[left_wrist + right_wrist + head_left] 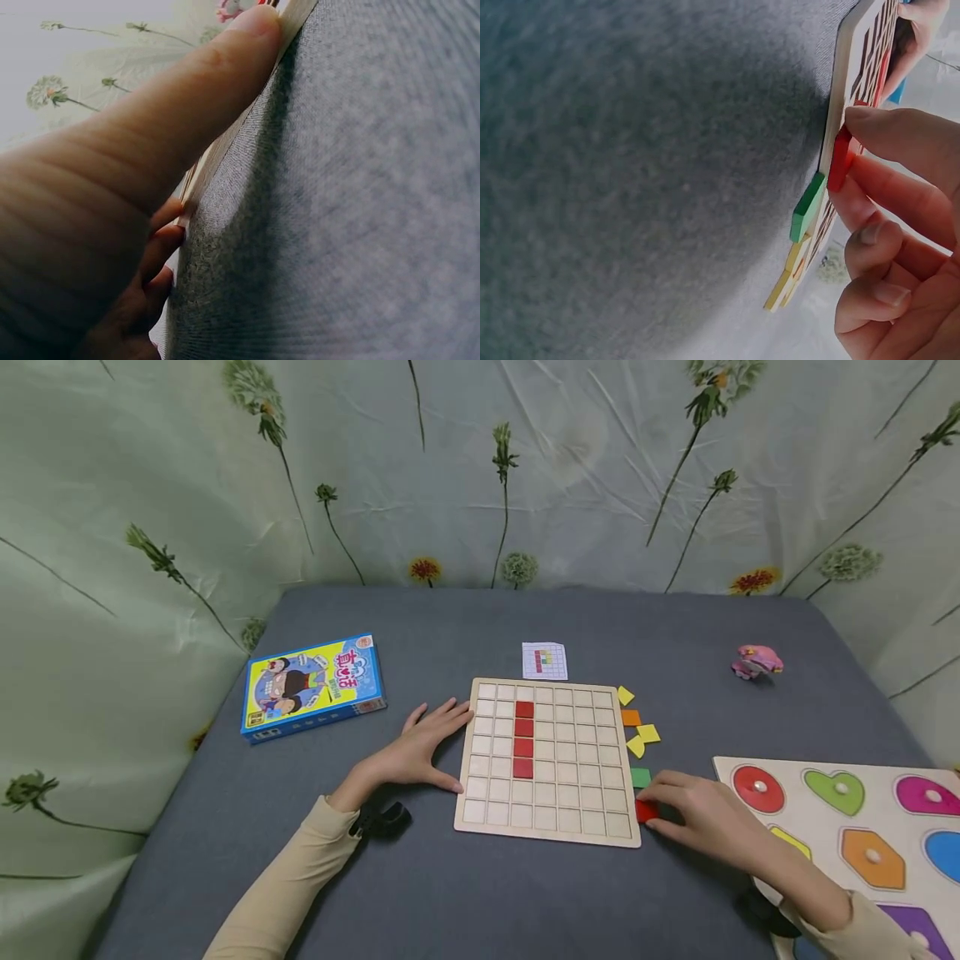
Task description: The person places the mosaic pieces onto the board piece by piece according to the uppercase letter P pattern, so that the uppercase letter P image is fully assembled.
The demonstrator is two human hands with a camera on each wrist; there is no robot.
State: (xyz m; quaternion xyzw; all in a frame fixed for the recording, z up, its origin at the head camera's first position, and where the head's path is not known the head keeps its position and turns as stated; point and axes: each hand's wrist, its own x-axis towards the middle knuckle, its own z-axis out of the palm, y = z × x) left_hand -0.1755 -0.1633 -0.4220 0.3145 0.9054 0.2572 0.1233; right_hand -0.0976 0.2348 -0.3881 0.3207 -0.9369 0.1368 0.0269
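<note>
"Beige left sleeve (279, 889) closest to us, to the near left of the grid board (565, 753). And the fingers?"

"Right hand (697, 814) pinches a red tile (646, 811) just beside the board's right edge, close to the green tile (641, 777). Left hand (416, 752) lies with fingers spread against the board's left edge."

"How best to manage it?"

"I'd grip the tile by its sides, lift straight up so the green one isn't nudged, and steady the board lightly, without pushing."
</note>
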